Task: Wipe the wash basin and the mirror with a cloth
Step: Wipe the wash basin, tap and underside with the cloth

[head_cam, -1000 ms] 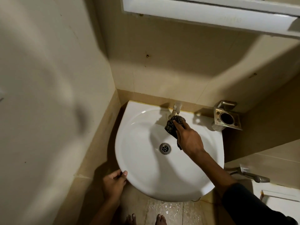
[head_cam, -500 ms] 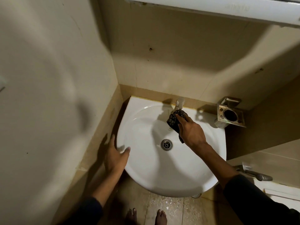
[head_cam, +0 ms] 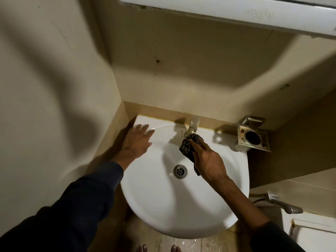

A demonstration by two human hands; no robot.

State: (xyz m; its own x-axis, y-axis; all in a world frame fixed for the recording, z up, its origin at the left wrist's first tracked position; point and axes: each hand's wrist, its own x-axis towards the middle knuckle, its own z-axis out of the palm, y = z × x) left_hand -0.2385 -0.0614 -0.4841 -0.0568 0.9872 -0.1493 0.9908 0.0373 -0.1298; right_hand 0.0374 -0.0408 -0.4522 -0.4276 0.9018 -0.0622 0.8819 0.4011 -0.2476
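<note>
Head view, looking down on the wash basin [head_cam: 181, 206]. All places given from the drain [head_cam: 180, 171].

Far left of the drain: tiled side wall [head_cam: 54, 106], tight against the basin's rim. No room to swing on that side.

Up-left of the drain: left hand [head_cam: 137, 140], fingers straight and spread, flat on the rim. It holds nothing; looks like a brace.

Just above the drain: tap [head_cam: 193, 126] at the back edge. The cloth [head_cam: 190, 146], dark and patterned, is bunched right under its spout.

Right of the drain: right hand [head_cam: 209, 160], fingers closed around the cloth, one end trailing down towards the drain.

Judgement: tap area being wiped, bowl to follow. Best to open the cloth out flatter and sweep from back rim towards the drain.

Far up-right: metal holder [head_cam: 252, 137] on the wall, near the rim; knuckles could catch it. Mirror cabinet [head_cam: 236, 13] overhangs above, not yet wiped, I'd guess.
</note>
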